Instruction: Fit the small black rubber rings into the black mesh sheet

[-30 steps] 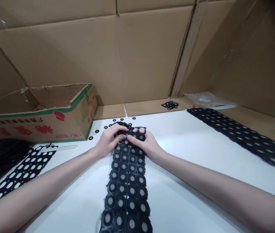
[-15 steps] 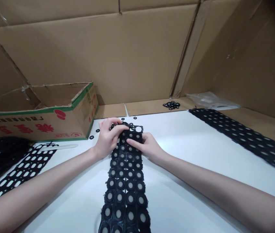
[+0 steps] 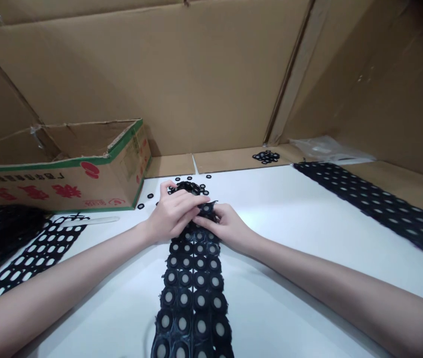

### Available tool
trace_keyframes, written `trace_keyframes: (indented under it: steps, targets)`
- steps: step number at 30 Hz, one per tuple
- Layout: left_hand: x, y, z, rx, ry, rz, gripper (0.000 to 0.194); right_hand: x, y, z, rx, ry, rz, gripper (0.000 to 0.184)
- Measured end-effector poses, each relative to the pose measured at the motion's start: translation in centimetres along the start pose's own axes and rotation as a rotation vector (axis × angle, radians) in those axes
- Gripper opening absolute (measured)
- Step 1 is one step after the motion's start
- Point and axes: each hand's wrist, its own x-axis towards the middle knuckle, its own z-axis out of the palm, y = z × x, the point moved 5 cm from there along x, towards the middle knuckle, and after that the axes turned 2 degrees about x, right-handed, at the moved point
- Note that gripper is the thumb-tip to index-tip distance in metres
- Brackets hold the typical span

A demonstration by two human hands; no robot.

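A long black rubber sheet of joined rings [image 3: 184, 281] lies down the middle of the white table, running toward me. My left hand [image 3: 174, 211] is at its far end, thumb and fingers closed on the edge of the sheet. Close beside it, my right hand [image 3: 228, 226] pinches the right side of that end between thumb and fingers. The far edge tilts up slightly between the two hands and is partly hidden by them. Just behind my left hand is a small heap of loose black rings [image 3: 191, 187], with several single rings scattered around.
A cardboard box [image 3: 122, 171] stands at the left rear, near a black tangled pile [image 3: 6, 233], a perforated black sheet [image 3: 36, 253] and a pale flat stick [image 3: 94, 221]. Another ring sheet [image 3: 368, 199], a ring cluster [image 3: 266, 157] and a clear plastic bag [image 3: 331, 149] are rear right.
The strip with open holes at the sheet's far end no longer shows. My left fingers have moved slightly right and stretched over the edge; the heap of rings behind is more visible.
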Motion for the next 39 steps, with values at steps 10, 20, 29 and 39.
trace_keyframes:
  steps: [10, 20, 29, 39]
  targets:
    - [0.3, 0.6, 0.2, -0.015, 0.010, -0.003, 0.019, -0.2, -0.2, -0.1, -0.138, 0.019, -0.059, 0.040]
    - [0.3, 0.4, 0.5, -0.052, 0.043, -0.044, 0.025, -0.3, -0.3, 0.2, -0.155, -0.001, -0.066, 0.054]
    - [0.1, -0.5, 0.9, -0.162, 0.076, -0.242, 0.031, -0.4, -0.4, 0.4, -0.134, -0.032, -0.063, 0.049]
    - [0.0, -2.3, 1.0, -0.433, 0.199, -0.514, 0.030, -0.3, -0.4, 0.2, -0.116, -0.021, -0.069, 0.039]
